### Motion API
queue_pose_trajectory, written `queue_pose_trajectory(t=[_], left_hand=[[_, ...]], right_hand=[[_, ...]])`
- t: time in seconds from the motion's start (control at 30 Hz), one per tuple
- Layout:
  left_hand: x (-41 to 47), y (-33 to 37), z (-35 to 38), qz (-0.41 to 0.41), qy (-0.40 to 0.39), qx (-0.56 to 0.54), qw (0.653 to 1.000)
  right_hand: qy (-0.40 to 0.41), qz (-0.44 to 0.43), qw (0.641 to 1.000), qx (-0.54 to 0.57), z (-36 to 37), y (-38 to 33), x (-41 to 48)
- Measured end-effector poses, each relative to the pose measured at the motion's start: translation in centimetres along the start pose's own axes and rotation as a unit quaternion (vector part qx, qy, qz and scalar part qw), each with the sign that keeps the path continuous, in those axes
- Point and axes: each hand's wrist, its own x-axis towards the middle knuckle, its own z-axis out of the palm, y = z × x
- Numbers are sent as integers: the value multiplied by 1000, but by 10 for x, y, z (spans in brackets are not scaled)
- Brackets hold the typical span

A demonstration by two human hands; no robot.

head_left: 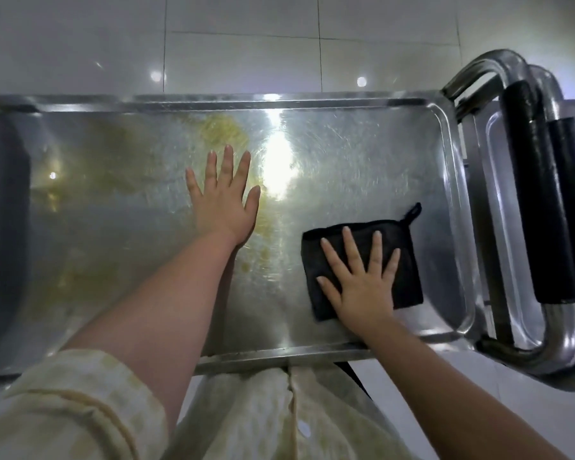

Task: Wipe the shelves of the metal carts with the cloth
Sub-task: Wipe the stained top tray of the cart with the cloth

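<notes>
Both hands flat, fingers spread: right hand presses cloth; left hand braces shelf. Risk: yellowish residue smears.

The only view, a wide-angle camera on the person's head, looks steeply down from above the near long edge of the cart shelf, close enough that the shelf spans nearly the whole width, with tiled floor past its far edge and the person's shirt at the bottom.
</notes>
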Motion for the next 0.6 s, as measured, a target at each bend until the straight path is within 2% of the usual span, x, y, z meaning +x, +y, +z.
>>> queue_pose_trajectory(t=[0.13, 0.23, 0.3, 0.43, 0.6], left_hand=[[0, 1, 0, 2, 1, -3, 1000], [1, 1, 3, 3, 7, -5, 1000], [2, -1, 4, 3, 13, -3, 1000], [3, 0, 4, 3, 9, 1, 1000], [2, 3, 3, -2, 2, 4, 1000]], right_hand=[[40, 25, 999, 16, -31, -28, 122], [25, 36, 999, 23, -59, -35, 205], [17, 48, 998, 23, -67, -41, 226], [46, 17, 998, 29, -48, -41, 172], [38, -25, 999, 27, 8, -22, -1]])
